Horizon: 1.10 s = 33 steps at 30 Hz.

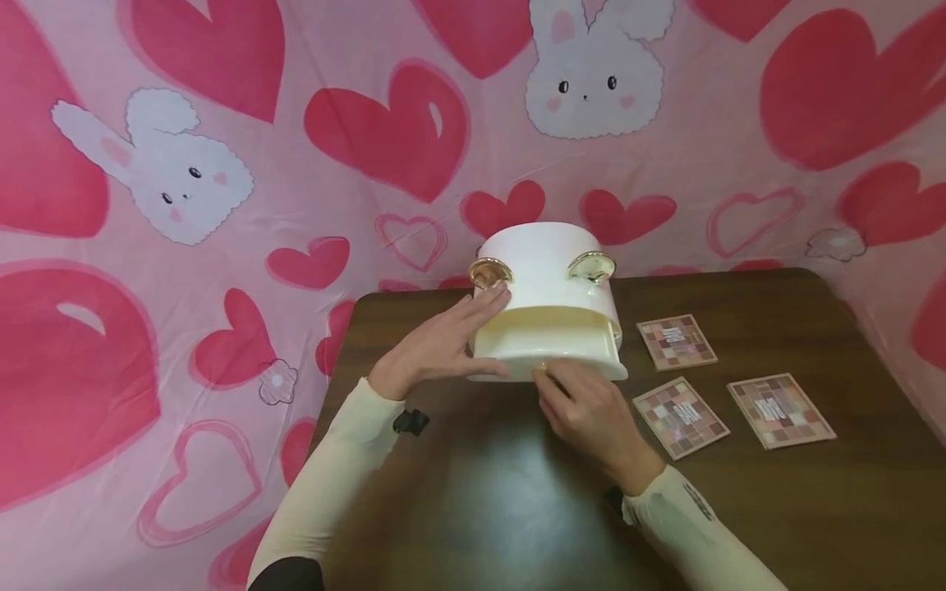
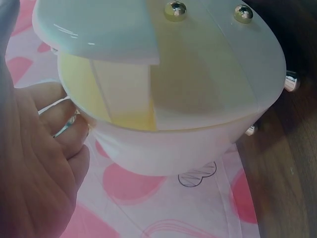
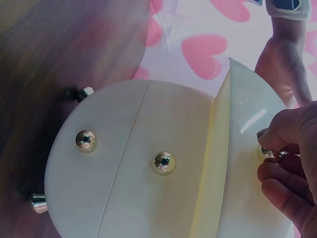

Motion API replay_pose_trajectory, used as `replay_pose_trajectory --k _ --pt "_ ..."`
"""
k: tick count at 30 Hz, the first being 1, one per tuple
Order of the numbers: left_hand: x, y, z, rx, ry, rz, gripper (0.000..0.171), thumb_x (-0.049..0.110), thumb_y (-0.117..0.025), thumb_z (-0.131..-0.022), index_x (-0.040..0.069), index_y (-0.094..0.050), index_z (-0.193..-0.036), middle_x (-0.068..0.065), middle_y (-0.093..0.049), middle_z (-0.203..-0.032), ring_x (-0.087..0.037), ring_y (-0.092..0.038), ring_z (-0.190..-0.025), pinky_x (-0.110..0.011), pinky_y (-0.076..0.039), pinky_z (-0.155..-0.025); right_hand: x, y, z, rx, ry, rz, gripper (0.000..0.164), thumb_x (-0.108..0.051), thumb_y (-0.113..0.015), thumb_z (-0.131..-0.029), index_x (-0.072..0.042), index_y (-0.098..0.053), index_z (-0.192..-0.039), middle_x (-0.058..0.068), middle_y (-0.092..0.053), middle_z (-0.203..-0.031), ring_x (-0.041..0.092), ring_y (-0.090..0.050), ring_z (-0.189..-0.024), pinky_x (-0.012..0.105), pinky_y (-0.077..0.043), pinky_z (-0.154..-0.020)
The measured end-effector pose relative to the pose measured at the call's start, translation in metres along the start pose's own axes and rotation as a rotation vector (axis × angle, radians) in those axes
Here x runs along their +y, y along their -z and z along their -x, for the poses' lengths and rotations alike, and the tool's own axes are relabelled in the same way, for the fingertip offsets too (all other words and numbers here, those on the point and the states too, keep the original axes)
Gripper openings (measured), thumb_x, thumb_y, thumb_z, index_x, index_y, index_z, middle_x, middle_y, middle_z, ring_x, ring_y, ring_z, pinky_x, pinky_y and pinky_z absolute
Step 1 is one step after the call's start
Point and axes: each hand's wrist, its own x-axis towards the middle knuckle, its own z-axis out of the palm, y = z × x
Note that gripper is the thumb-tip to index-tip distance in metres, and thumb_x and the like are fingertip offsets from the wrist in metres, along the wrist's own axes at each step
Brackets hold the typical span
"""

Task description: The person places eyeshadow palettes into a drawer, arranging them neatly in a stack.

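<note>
Mid-frame, the right hand (image 1: pixel 587 410) pinches a half-hidden drawer knob (image 3: pixel 267 152); the straight-fingered left hand (image 1: pixel 447 336) covers part of the box (image 1: pixel 543 267).

1. Head view, right of centre: a flat, square-cornered palette checked in pink, beige and brown (image 1: pixel 691 351); white lettering, too blurred to read.
2. Below it, a matching palette (image 1: pixel 668 431); white lettering, unreadable.
3. Further right, a third matching palette (image 1: pixel 801 419); white lettering, equally unreadable.

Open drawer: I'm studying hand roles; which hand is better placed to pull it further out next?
Probably the right hand: it pinches the knob of the drawer, while the left hand is beside the box.
</note>
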Motion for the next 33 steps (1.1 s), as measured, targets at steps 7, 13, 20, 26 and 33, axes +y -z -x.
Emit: replay_pose_trajectory --k 7,13,20,26,33 --pt "0.002 0.001 -0.003 -0.015 -0.007 -0.007 0.095 0.067 -0.057 -0.09 0.022 -0.017 -0.163 0.006 -0.013 -0.167 -0.008 -0.01 -0.151 -0.035 -0.011 -0.122 -0.002 0.003 0.005 0.031 0.023 0.013 0.032 -0.01 -0.045 -0.101 0.005 -0.072 -0.107 0.016 -0.065 -0.099 0.031 -0.065 -0.087 0.042 -0.059 -0.076" --pt "0.003 0.001 -0.001 -0.025 -0.005 0.0 0.093 0.071 -0.05 -0.092 0.021 -0.016 -0.163 0.005 -0.011 -0.168 -0.009 -0.01 -0.152 -0.035 -0.01 -0.122 -0.008 0.005 0.008 0.062 0.045 0.024 0.036 -0.013 -0.042 -0.104 0.004 -0.073 -0.105 0.014 -0.065 -0.096 0.03 -0.065 -0.084 0.041 -0.059 -0.074" --pt "0.0 0.0 0.0 0.001 -0.047 0.006 0.089 0.071 -0.041 -0.096 0.017 -0.018 -0.162 0.004 -0.011 -0.168 -0.011 -0.01 -0.152 -0.037 -0.009 -0.123 -0.016 0.005 0.01 0.107 0.07 0.017 0.03 -0.008 -0.046 -0.103 0.004 -0.073 -0.103 0.014 -0.067 -0.096 0.029 -0.067 -0.085 0.04 -0.06 -0.073" --pt "-0.003 0.0 0.003 0.021 -0.062 0.012 0.084 0.068 -0.038 -0.099 0.016 -0.019 -0.162 0.003 -0.012 -0.168 -0.011 -0.011 -0.152 -0.041 -0.012 -0.123 -0.019 0.005 0.01 0.101 0.084 0.02 0.032 -0.006 -0.043 -0.105 0.004 -0.073 -0.105 0.014 -0.066 -0.097 0.028 -0.066 -0.084 0.04 -0.059 -0.071" --pt "-0.002 -0.003 0.002 0.022 -0.048 0.033 0.084 0.068 -0.04 -0.098 0.018 -0.018 -0.162 0.004 -0.012 -0.168 -0.012 -0.011 -0.152 -0.044 -0.014 -0.122 -0.021 0.004 0.016 0.099 0.106 0.037 0.033 -0.001 -0.041 -0.107 0.006 -0.072 -0.106 0.014 -0.063 -0.095 0.027 -0.063 -0.081 0.039 -0.059 -0.068"
